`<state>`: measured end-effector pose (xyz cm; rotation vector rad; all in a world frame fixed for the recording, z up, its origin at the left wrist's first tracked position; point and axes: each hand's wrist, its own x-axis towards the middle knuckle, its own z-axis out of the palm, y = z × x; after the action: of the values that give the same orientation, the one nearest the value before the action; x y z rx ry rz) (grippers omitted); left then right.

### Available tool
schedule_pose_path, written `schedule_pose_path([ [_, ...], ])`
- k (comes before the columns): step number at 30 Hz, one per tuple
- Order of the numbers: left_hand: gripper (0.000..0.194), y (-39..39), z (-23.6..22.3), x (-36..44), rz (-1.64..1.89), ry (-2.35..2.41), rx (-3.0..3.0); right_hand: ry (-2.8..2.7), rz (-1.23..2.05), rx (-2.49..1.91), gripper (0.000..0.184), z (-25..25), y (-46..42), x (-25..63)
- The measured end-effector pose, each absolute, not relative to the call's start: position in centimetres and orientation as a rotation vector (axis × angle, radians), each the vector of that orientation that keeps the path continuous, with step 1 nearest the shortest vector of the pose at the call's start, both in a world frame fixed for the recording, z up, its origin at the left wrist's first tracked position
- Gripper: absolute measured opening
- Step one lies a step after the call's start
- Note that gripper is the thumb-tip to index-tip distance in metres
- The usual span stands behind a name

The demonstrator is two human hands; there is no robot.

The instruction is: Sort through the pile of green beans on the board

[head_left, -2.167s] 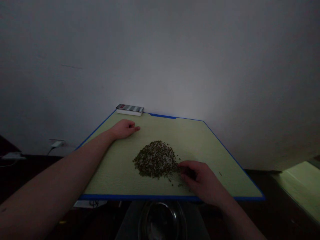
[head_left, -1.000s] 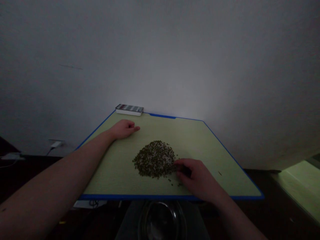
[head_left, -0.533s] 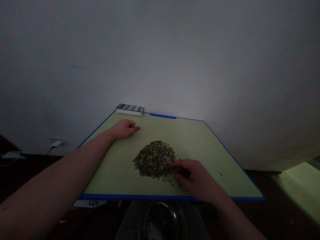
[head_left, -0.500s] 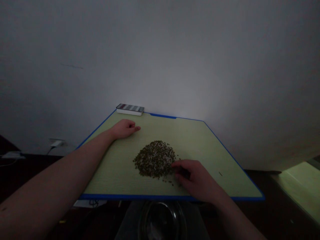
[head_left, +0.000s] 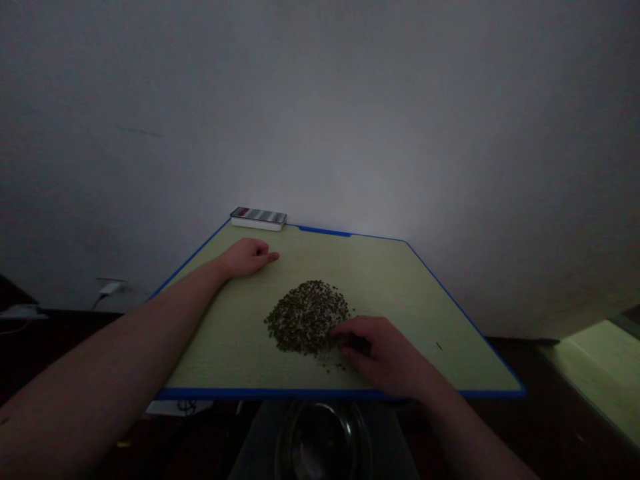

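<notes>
Right hand point(head_left: 380, 353) lies palm-down with fingers curled, tips at the near-right edge of the pile of small green beans point(head_left: 307, 316); whether it pinches any beans cannot be told. The pile lies just left of and beyond that hand, well nearer it than the left hand point(head_left: 246, 257), loosely curled, holding nothing, far-left on the green board point(head_left: 400, 280). Against the earlier frames, the right hand has crept left into the pile's edge.

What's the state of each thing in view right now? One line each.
Left hand: loosely curled, resting on the table, holding nothing.
Right hand: fingers curled at the pile's near right edge.
Pile of green beans: heaped, a few strays.
Table: flat.
Glass bowl: below the table's near edge, upright.
Phone: lying flat on the far corner.
</notes>
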<state>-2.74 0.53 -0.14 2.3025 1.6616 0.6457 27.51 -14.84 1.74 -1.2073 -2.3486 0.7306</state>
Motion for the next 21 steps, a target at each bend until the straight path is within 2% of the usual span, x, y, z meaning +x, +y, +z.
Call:
schedule_pose_path([
  [11, 0.046, 0.7, -0.3, -2.8, 0.637, 1.675, 2.304, -2.085, 0.729, -1.501, 0.027, 0.7, -16.5, 33.5],
  [21, 0.045, 0.3, -0.1, -2.6, 0.653, 1.665, 2.292, -2.119, 0.750, -1.436, 0.031, 0.1, -16.5, 30.6],
])
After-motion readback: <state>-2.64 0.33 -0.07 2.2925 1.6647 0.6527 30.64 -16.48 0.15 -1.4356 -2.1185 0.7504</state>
